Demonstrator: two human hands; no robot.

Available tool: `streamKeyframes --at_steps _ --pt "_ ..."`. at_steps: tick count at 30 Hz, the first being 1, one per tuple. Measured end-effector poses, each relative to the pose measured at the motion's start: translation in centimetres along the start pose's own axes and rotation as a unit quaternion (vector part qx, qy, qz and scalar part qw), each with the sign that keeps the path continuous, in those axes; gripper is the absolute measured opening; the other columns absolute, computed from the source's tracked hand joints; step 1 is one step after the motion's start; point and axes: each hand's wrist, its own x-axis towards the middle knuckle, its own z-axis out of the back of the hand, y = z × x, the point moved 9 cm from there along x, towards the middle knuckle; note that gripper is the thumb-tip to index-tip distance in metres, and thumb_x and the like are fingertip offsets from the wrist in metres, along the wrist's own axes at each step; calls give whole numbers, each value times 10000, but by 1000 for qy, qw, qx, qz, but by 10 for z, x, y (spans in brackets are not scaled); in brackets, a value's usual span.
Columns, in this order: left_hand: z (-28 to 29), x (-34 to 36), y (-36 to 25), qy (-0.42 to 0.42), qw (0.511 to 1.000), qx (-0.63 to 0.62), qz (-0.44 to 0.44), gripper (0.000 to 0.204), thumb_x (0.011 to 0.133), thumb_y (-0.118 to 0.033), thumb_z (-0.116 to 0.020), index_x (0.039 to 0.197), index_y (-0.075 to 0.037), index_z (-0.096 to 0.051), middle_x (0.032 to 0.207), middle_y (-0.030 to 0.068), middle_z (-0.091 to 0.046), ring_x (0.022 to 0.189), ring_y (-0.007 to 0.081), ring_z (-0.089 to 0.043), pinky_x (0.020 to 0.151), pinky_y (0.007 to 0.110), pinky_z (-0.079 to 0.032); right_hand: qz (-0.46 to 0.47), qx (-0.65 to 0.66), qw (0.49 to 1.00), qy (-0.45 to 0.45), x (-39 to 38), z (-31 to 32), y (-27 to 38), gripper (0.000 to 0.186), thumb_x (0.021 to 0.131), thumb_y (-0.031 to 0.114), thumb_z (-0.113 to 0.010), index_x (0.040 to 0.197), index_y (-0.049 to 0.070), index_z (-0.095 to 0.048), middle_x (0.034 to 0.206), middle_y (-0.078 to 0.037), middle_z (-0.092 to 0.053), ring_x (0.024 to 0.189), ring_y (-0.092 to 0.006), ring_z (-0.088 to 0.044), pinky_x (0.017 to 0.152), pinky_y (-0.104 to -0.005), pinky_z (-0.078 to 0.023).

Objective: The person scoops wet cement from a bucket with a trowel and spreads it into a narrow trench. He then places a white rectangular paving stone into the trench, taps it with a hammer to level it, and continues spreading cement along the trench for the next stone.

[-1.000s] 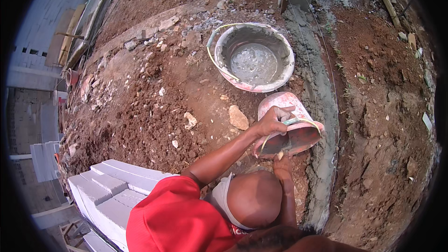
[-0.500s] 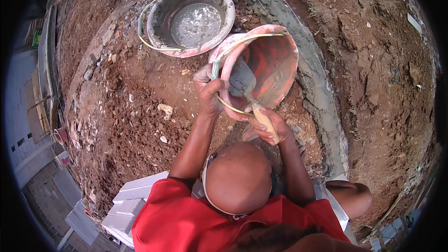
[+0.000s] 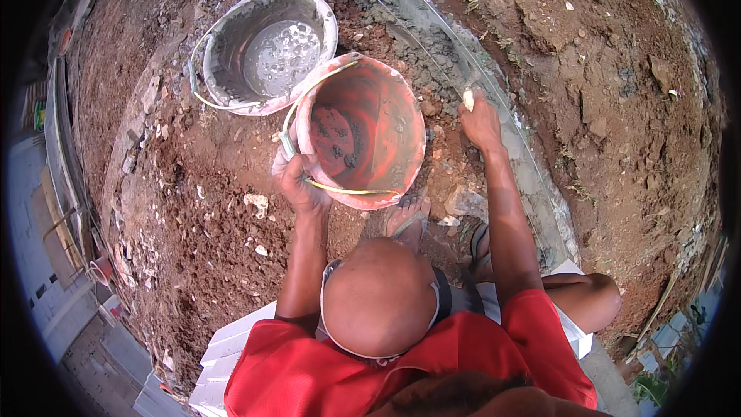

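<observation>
My left hand (image 3: 299, 180) grips the side of an orange-red bucket (image 3: 401, 120), by its rim and wire handle. The bucket is tilted so its mouth faces me, and grey mortar clings to its inside. Away to the right, my right hand (image 3: 483, 125) is closed round a trowel, whose pale wooden handle end (image 3: 468, 99) shows. It is over the edge of a strip of wet grey mortar (image 3: 436, 27); I cannot make out the blade clearly. A second bucket (image 3: 328, 19), coated in grey and holding wet mortar (image 3: 289, 50), stands beyond the first.
Two taut strings run along the mortar strip. Reddish, stony soil (image 3: 208, 208) lies on both sides. Light grey blocks (image 3: 231, 347) are stacked by my left side. My sandalled foot (image 3: 409, 216) is just below the tilted bucket.
The trowel has come out of the tilted bucket and moved right and away, to the mortar strip. My left hand still holds the bucket, which sits more to the left in view.
</observation>
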Motion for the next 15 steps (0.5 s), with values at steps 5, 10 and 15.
streamKeyframes --at_steps 5,10,15 --pt "27 2 -4 -21 999 41 -19 638 740 1 -505 1349 159 -613 1098 127 -722 841 152 -636 799 264 -525 -188 367 901 136 -13 -9 22 460 963 349 -609 1295 31 -584 902 -125 -666 643 -198 -647 533 -368 -522" --pt "-1 8 1 -11 999 51 -10 633 726 -3 -513 1327 158 -628 1063 123 -721 796 128 -608 762 238 -498 -261 467 812 234 10 2 35 486 1042 471 -569 1199 12 -603 838 -62 -598 603 -160 -581 504 -362 -491" --pt "-3 14 13 4 996 89 9 553 700 -24 -558 1209 142 -694 1013 103 -721 754 103 -601 677 239 -496 -315 418 808 271 -25 1 -19 425 1079 468 -539 1096 50 -613 728 -5 -532 528 -115 -506 422 -302 -425"
